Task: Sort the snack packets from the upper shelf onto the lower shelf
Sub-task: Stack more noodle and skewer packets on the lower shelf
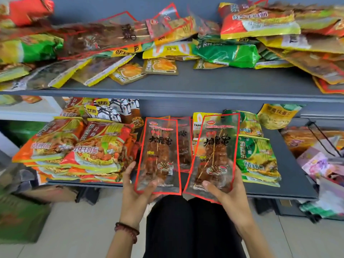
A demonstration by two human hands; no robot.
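Head view: our left hand [134, 192] clasps the left skewer packet [158, 155], our right hand [228, 198] the right skewer packet [214, 155].

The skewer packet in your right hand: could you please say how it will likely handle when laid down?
The skewer packet probably stays stiff lengthwise: sticks show inside and it juts straight from the right hand. Its glossy film looks slippery, so it may slide on the lower shelf.
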